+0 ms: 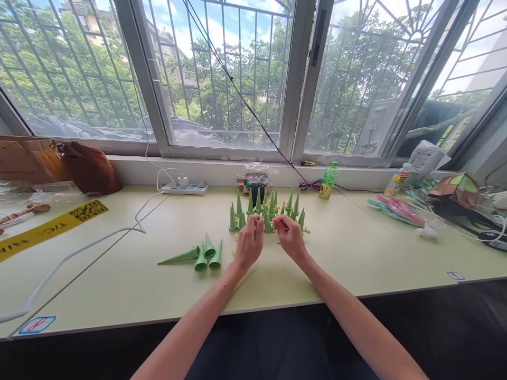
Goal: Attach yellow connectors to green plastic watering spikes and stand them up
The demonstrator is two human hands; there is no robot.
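Note:
My left hand (250, 241) and my right hand (292, 235) face each other just above the table, fingers curled into a pinch. Whatever lies between their fingertips is too small or hidden to make out. Behind and around them stands a cluster of green plastic spikes (239, 203), points upward, several with small yellow pieces (307, 230) at their sides. One upright spike (268, 221) shows between the two hands. To the left of my left hand are several more spikes: one lies flat (180, 256), and the others are bunched together with open ends (201, 265) toward me.
The pale table (130, 287) runs below barred windows. At the back are a power strip (186, 188), a small box (256, 184) with clear wrap and a green bottle (328, 181). A brown pouch (89, 168) and white cable (59, 261) lie left; pink and teal bags (400, 210) lie right.

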